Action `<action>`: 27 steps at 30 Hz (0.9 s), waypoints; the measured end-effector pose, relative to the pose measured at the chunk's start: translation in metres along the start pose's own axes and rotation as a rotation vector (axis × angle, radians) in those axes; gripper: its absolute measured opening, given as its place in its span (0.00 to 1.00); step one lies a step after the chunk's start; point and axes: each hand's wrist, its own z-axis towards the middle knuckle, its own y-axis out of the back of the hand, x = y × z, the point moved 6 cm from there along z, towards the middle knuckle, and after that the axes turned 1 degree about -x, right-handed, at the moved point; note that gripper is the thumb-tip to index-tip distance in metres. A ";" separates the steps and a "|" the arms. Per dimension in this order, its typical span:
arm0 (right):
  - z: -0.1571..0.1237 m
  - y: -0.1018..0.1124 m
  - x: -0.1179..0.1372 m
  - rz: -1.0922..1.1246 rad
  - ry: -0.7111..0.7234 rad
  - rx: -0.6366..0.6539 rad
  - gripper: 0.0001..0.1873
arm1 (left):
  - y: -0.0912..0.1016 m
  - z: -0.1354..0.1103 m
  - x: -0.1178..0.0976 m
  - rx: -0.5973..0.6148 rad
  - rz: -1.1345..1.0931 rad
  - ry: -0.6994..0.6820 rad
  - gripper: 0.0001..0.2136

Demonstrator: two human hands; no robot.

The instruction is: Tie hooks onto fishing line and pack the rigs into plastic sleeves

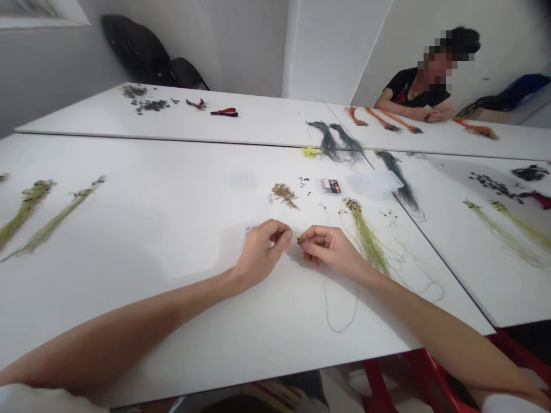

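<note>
My left hand point(267, 244) is closed in a pinch at the thin loop end of a yellow-green cord point(342, 331). Facing it, my right hand point(327, 248) pinches the same cord at a small brownish fitting point(298, 240) beside the loop. The rest of the cord hangs down under my right wrist and curves on the table. Just beyond my hands lies a pile of small brass-coloured pieces point(284, 195), with several tiny black bits point(305, 182) next to it. A bundle of yellow-green cords point(365, 235) rests beside my right forearm.
White tables point(172, 189) meet at dark seams. Behind the brass pieces are a small labelled box point(328, 186) and a clear plastic bag point(376, 183). Dark green cord bundles point(325, 137) and red-handled pliers point(224, 112) lie farther off. Another person point(417, 94) sits across, near orange cords point(385, 121).
</note>
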 end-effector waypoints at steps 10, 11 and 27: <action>0.000 0.004 0.001 -0.049 0.017 -0.035 0.07 | 0.001 0.000 0.003 0.000 -0.029 0.046 0.09; 0.000 0.005 0.001 -0.056 0.025 -0.039 0.07 | 0.001 0.000 0.003 0.000 -0.035 0.049 0.10; -0.001 0.012 0.006 -0.109 0.074 -0.097 0.10 | 0.007 0.001 -0.004 -0.024 -0.055 -0.047 0.07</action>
